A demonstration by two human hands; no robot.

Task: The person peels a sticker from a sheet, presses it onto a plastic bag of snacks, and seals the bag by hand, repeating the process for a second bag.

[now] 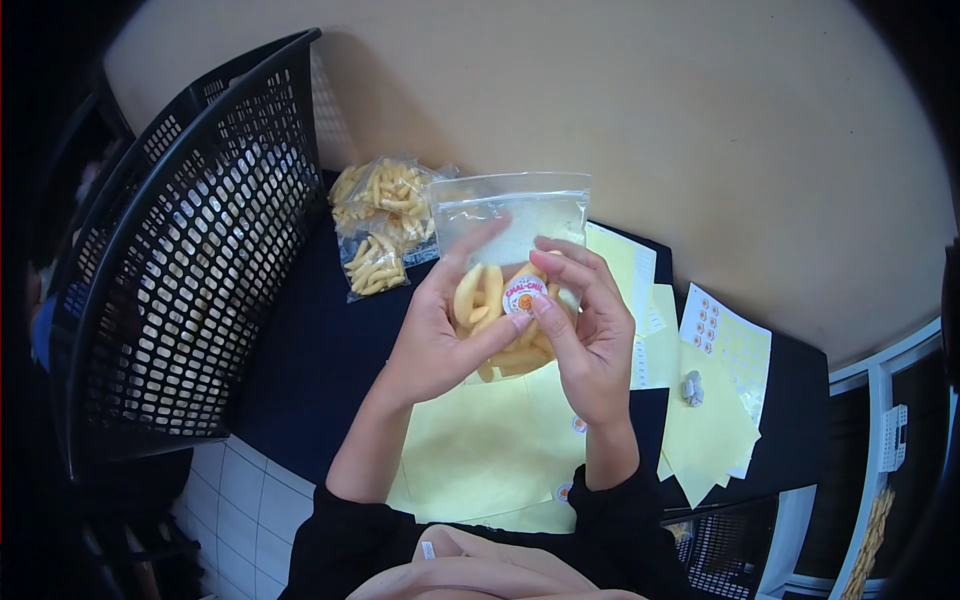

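Observation:
A clear zip bag (510, 215) of pale yellow, finger-shaped snacks hangs upright between my hands over the table. My left hand (440, 325) grips its left side, and my right hand (590, 340) grips the right. Both thumbs press on a round white sticker (523, 287) with red lettering and an orange picture, on the bag's front. Some fingers are hidden behind the bag. Beneath it, yellow sheets (470, 440) lie on the dark cloth, with a round sticker (579, 424) near my right wrist.
Several filled snack bags (375, 265) lie against the wall at back left. A tall black plastic basket (200, 250) stands at the left. To the right are sticker sheets (715, 325), more yellow paper (715, 425) and a small crumpled grey piece (692, 388).

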